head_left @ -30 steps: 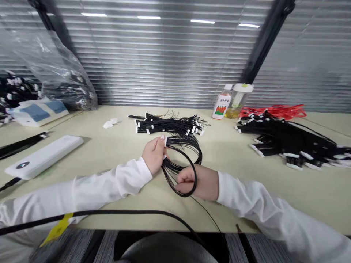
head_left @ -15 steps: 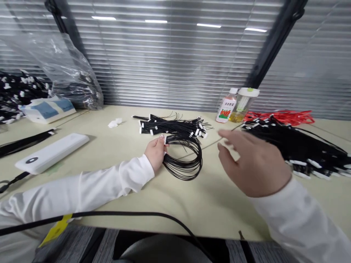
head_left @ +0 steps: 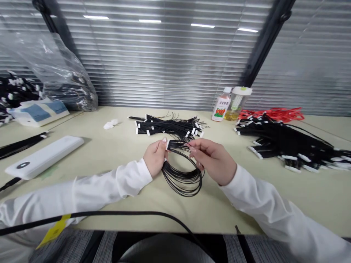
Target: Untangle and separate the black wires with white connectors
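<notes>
Black wires with white connectors form a loop (head_left: 183, 182) above the table's middle. My left hand (head_left: 155, 157) is closed on the loop's left side, thumb by a white connector. On the loop's upper right, my right hand (head_left: 212, 159) has its thumb and forefinger pinched together at the thin wires; its other fingers curl beside the loop. Just behind the hands lies a pile of black wires (head_left: 167, 126) with white connectors.
A white power bank (head_left: 45, 157), a tissue pack (head_left: 41, 111) and a clear plastic bag (head_left: 68, 76) are at the left. A bottle (head_left: 221, 106), a cup (head_left: 237, 104), red strips (head_left: 285, 114) and black cables (head_left: 290, 140) are at the right. A black cord (head_left: 123, 213) crosses in front.
My right hand has moved left from over the table to the loop and its fingers have closed on the wires. The loop hangs slightly lower.
</notes>
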Demonstrator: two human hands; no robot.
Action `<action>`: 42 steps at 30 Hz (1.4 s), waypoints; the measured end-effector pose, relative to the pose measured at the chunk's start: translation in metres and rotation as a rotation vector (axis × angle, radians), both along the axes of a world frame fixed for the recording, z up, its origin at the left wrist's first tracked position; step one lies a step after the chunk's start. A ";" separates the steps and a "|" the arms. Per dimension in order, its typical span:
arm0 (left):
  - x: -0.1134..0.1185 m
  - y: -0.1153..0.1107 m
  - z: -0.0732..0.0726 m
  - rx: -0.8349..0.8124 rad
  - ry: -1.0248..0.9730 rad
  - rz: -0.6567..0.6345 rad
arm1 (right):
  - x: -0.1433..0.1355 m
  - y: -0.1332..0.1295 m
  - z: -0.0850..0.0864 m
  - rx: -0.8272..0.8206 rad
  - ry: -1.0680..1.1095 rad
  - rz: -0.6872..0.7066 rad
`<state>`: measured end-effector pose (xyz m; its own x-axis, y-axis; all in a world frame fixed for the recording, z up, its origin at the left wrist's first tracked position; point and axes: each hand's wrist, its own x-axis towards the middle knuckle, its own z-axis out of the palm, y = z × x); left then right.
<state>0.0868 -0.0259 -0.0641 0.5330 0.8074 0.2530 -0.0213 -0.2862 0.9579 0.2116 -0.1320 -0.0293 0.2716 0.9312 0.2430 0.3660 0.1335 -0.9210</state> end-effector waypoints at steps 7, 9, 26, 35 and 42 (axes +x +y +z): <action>-0.002 -0.001 -0.002 0.006 0.026 -0.035 | 0.004 0.002 -0.005 -0.017 -0.472 -0.143; -0.002 -0.002 -0.002 0.013 0.034 -0.050 | 0.003 0.003 -0.007 0.007 -0.537 -0.135; -0.004 -0.003 -0.003 0.151 0.105 -0.076 | 0.003 0.003 -0.010 0.035 -0.635 -0.122; -0.004 -0.004 -0.002 0.191 0.117 -0.078 | 0.003 0.004 -0.009 0.011 -0.701 -0.097; -0.003 -0.004 -0.003 0.213 0.135 -0.073 | 0.004 0.003 -0.009 0.012 -0.678 -0.099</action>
<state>0.0833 -0.0296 -0.0668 0.6281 0.7020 0.3357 0.0747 -0.4838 0.8720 0.2160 -0.1288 -0.0379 0.1398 0.9060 0.3995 0.8724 0.0782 -0.4826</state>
